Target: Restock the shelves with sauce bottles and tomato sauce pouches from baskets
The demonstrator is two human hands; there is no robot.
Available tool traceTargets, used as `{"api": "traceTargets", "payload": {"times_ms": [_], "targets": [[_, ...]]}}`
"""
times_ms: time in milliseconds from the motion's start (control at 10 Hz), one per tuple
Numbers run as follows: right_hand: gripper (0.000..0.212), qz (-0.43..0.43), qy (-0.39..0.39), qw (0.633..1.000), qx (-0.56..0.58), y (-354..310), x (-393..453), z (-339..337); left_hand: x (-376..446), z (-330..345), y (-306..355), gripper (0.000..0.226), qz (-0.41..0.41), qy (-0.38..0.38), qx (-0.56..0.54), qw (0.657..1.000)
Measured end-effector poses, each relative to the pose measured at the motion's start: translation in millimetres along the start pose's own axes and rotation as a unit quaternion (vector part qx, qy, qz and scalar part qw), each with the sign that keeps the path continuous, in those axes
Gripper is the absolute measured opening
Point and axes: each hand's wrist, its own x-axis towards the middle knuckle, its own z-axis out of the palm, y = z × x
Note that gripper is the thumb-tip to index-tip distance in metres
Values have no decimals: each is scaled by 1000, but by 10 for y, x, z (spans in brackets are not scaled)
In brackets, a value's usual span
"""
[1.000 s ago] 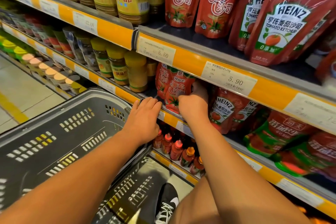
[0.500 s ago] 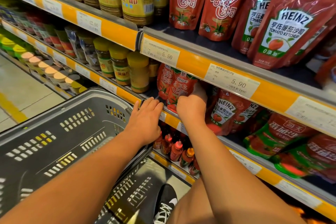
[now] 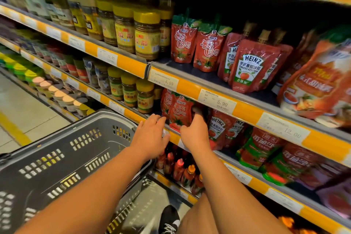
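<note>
Right hand (image 3: 195,133): fingers loosely curled and parted, holding nothing, its tips at the lower edge of a red tomato sauce pouch (image 3: 180,113) standing upright on the middle shelf (image 3: 245,114); whether they touch the film cannot be told.

Left hand (image 3: 150,137): flat, fingers spread wide, empty, hovering over the shelf's orange price rail just left of that pouch.

Pouches: glossy, crinkled foil film, flat-sided with rounded shoulders; a second red pouch sits just behind and left of the first, and Heinz ketchup pouches (image 3: 217,129) stand just to the right, touching in a row.

Jars (image 3: 145,96): cylindrical, yellow screw caps, packed tight to the left of the pouches.

Basket (image 3: 62,150): grey moulded plastic with slotted walls, its rim beneath the left forearm, near the shelf edge.

Sauce bottles (image 3: 178,169): small, red, tapered caps, crowded on the shelf below the hands.

Open room: a dark gap above the pouch tops under the next rail.
</note>
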Motion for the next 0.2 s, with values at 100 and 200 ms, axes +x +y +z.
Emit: {"api": "traceTargets", "payload": {"times_ms": [100,200], "targets": [[47,3,-13,999,-39,-10,-168,-131,-224,-177,108,66,-11,22,-33,999],[68,-15,-29,998,-47,35,-346,-221,-460,-341,181,63,-7,41,-68,997]]}}
